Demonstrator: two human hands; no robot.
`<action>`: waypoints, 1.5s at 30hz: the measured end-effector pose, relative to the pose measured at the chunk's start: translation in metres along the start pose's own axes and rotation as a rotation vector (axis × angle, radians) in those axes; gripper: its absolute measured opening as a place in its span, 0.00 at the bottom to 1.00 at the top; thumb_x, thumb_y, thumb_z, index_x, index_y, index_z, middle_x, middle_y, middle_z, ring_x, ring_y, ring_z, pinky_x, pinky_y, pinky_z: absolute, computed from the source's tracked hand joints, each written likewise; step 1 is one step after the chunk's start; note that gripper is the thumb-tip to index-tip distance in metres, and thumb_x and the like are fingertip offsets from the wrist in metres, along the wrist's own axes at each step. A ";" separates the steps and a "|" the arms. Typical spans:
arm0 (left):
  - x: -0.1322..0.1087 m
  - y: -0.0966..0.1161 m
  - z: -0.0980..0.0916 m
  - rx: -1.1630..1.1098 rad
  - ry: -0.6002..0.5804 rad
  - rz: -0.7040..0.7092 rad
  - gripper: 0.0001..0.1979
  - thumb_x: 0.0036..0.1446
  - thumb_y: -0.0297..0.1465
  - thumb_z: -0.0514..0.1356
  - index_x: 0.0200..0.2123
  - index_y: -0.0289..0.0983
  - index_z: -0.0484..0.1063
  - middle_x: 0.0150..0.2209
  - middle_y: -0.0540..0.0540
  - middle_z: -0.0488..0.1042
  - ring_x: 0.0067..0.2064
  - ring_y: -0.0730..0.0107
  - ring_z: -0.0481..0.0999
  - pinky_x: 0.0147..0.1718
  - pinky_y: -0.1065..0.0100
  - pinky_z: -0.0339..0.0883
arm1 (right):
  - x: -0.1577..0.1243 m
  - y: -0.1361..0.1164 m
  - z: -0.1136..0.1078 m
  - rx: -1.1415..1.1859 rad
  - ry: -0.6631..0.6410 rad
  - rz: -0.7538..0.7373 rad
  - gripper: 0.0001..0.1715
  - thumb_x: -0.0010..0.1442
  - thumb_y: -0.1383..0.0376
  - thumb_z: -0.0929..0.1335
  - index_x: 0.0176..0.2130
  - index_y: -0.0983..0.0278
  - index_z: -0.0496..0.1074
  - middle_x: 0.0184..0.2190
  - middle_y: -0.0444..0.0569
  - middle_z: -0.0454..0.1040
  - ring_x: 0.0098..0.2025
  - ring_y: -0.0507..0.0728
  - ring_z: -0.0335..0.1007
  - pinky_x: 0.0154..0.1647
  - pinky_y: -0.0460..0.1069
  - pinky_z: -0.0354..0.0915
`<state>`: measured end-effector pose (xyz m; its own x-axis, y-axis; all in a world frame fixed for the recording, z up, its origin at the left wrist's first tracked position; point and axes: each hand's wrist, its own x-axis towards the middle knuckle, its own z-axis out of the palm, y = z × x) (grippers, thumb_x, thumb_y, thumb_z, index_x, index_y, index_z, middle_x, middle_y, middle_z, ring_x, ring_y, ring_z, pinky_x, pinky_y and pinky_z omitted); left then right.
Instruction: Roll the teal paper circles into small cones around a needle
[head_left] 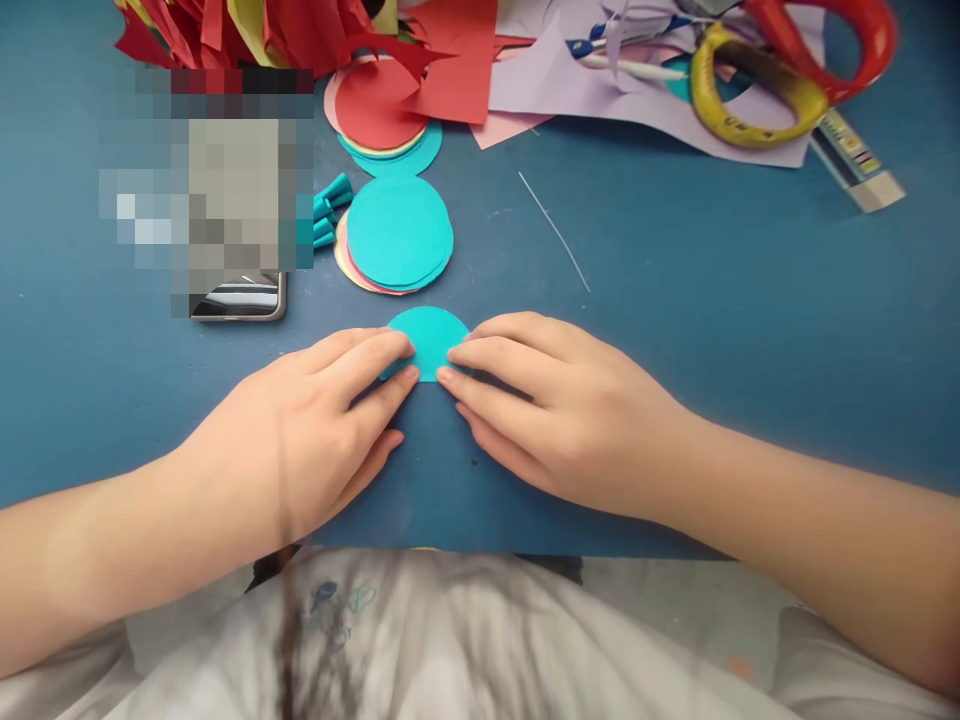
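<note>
A small turquoise paper piece [429, 338], folded into a half circle, lies flat on the blue table [712, 330]. My left hand [300, 430] presses its left end with fingers stretched out flat. My right hand [562, 410] presses its right end the same way, fingertips nearly meeting my left hand's at the fold's lower edge. Neither hand lifts the paper.
Beyond lies a stack of paper circles with a turquoise one on top [399, 232], and another stack topped by a red circle [375, 108]. Red paper scraps [247, 30], lilac paper [570, 80], red and yellow scissors [780, 70], a phone [240, 298] and a thin wire [555, 232] lie farther back.
</note>
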<state>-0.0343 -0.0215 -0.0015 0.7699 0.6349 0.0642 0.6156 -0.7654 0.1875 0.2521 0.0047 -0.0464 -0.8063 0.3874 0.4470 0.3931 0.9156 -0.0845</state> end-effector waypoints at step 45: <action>0.005 0.010 -0.008 0.080 0.034 0.040 0.20 0.85 0.25 0.56 0.56 0.20 0.88 0.60 0.25 0.89 0.66 0.39 0.92 0.72 0.47 0.85 | 0.008 -0.009 -0.004 -0.009 0.013 0.043 0.22 0.79 0.75 0.66 0.45 0.72 0.91 0.51 0.58 0.94 0.53 0.69 0.91 0.39 0.63 0.83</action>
<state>-0.0262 -0.0250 0.0088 0.7889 0.6057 0.1038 0.5969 -0.7954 0.1052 0.2440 -0.0010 -0.0390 -0.7827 0.4253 0.4543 0.4317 0.8969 -0.0959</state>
